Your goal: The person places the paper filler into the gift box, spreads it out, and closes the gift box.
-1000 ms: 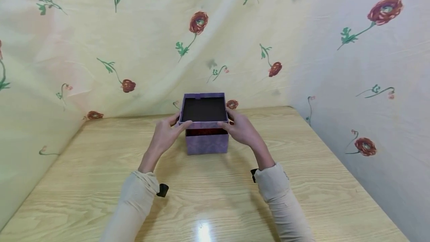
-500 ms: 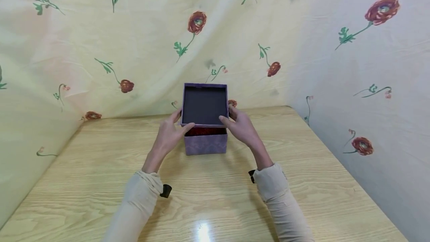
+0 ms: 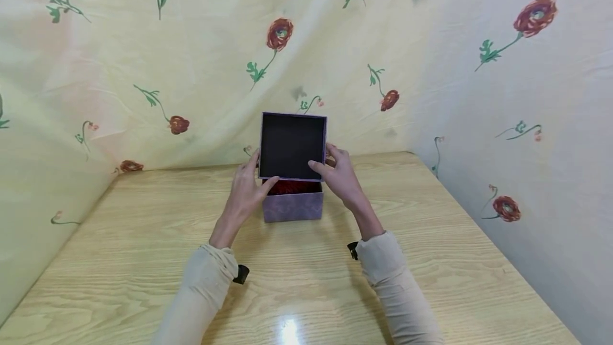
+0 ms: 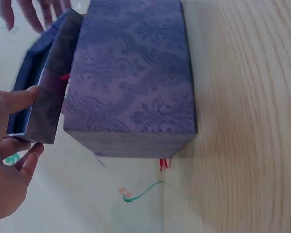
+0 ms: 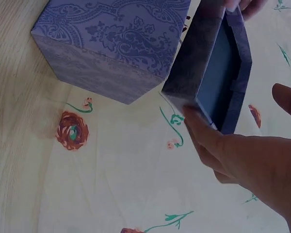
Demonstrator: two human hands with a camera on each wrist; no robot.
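A purple patterned box [image 3: 293, 207] stands on the table, its top uncovered, with something dark red [image 3: 289, 186] showing inside. Above its opening, both hands hold the square box lid [image 3: 292, 145] tilted steeply, black inside facing the head camera. At the lid's left side, the left hand [image 3: 245, 188] grips it, with the thumb on the near wall and fingers behind; the left wrist view shows this thumb [image 4: 24, 98]. The right hand [image 3: 341, 177] supports the right side with its fingers against the end wall; in the right wrist view its thumb [image 5: 287, 99] stands away from the lid.
A light wood-grain table [image 3: 143, 260] lies beneath the box. Cream cloth [image 3: 215, 41] printed with red flowers hangs behind, and more hangs along both sides. Black straps [image 3: 241, 274] show at the cuffs of the beige sleeves [image 3: 196, 286].
The lid has tilted up further, its far edge rising so more of the black inside faces the head camera. The right thumb has moved inward over the lid. The box has stayed in place.
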